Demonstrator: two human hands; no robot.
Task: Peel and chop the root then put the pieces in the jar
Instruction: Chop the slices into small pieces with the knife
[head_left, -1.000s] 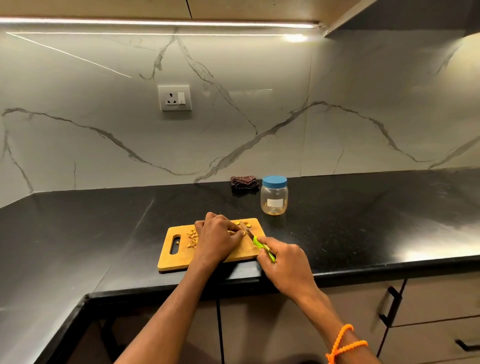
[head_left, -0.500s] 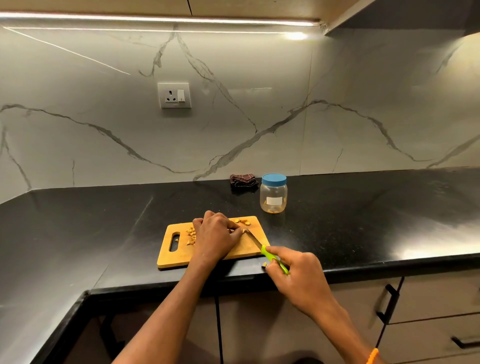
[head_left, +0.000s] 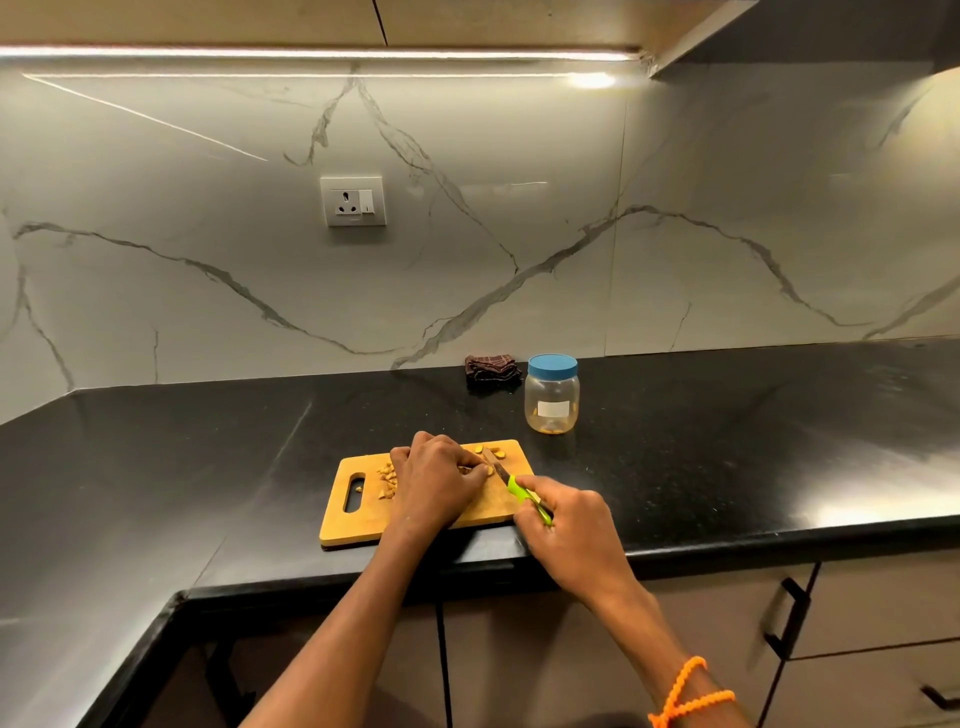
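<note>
Left hand (head_left: 439, 483) had fingers curled down over the small tan root piece (head_left: 475, 470) mid rectangular wooden cutting board (head_left: 358, 530); root mostly hidden. Right hand (head_left: 566, 525) gripped the green-handled paring knife (head_left: 511, 486), blade beside the left fingertips. Chopped bits (head_left: 387, 480) sat toward the board's handle slot. Blue-lidded clear plastic jar (head_left: 551, 395) stood behind the board, lid on. Likely light, firm, prone to rolling; pin near the cut, fingertips tucked.

Single head-worn wide-angle view looked forward and down from above the tabletop (head_left: 727, 467), close; forearms entered at lower frame, marble wall (head_left: 519, 208) filled upper half.
</note>
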